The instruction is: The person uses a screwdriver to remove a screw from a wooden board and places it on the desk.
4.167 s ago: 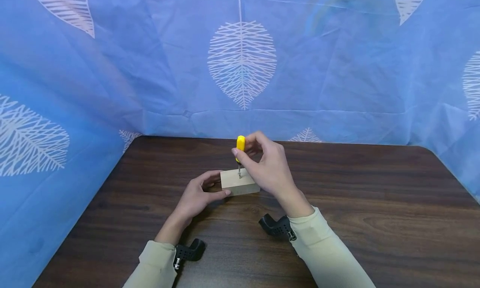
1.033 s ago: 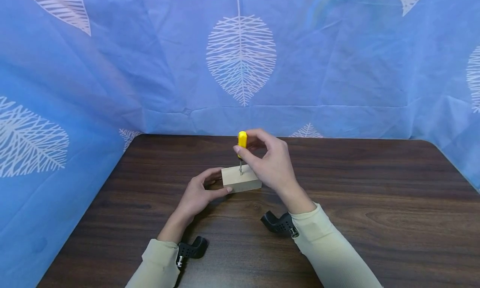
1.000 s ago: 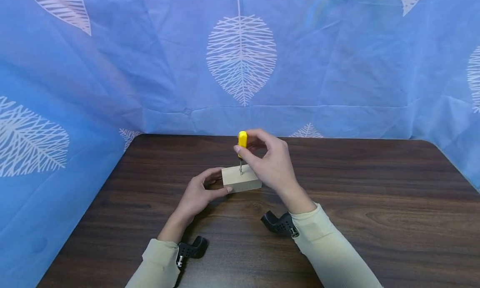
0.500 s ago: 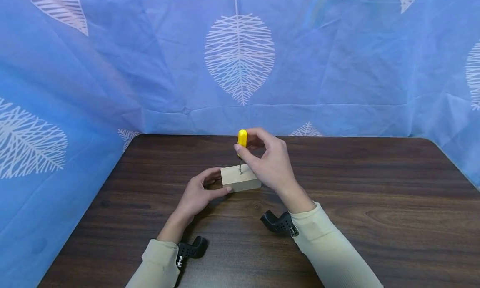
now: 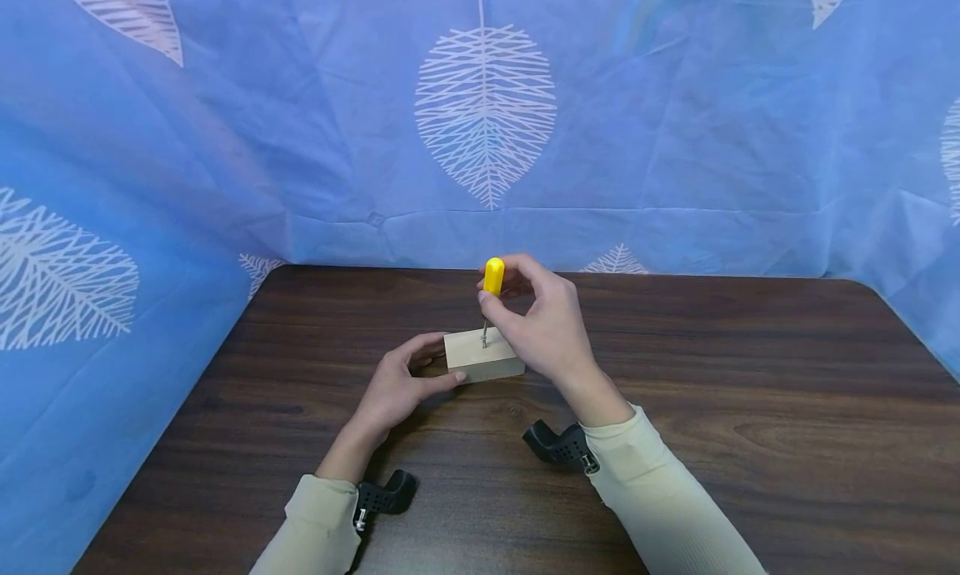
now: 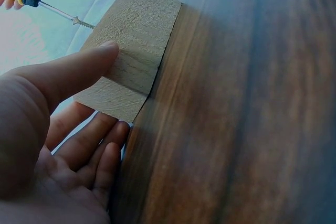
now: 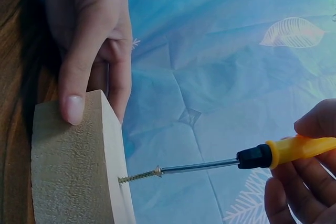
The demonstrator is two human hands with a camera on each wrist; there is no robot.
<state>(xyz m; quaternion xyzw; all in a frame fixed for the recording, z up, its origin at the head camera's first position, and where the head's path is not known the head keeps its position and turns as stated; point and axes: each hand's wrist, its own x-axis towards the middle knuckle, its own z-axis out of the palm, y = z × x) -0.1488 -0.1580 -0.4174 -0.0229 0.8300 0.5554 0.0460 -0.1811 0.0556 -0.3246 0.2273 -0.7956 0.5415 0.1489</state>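
Head view: wooden block [image 5: 483,370] at 6 o'clock of frame centre, resting on dark tabletop [image 5: 712,408].
Left hand [image 5: 396,383]: between 8 and 9 o'clock of block; thumb on near face, fingers round far side, clamped on the left end.
Right hand [image 5: 542,325]: about 2 o'clock of block; thumb and fingers pinch the yellow-handled screwdriver [image 5: 493,277].
Screwdriver lean: top just past 12 o'clock, tipped slightly more toward 1 than half a second ago.
Screw [image 7: 139,176]: point end at block's top face, most thread exposed, driver tip at its head.
Block change: none clear; left grip same too.
Meaning for screw: probably mid-turn or regrip, alignment drifting a touch; looks far from fully seated. Turning direction: cannot tell.
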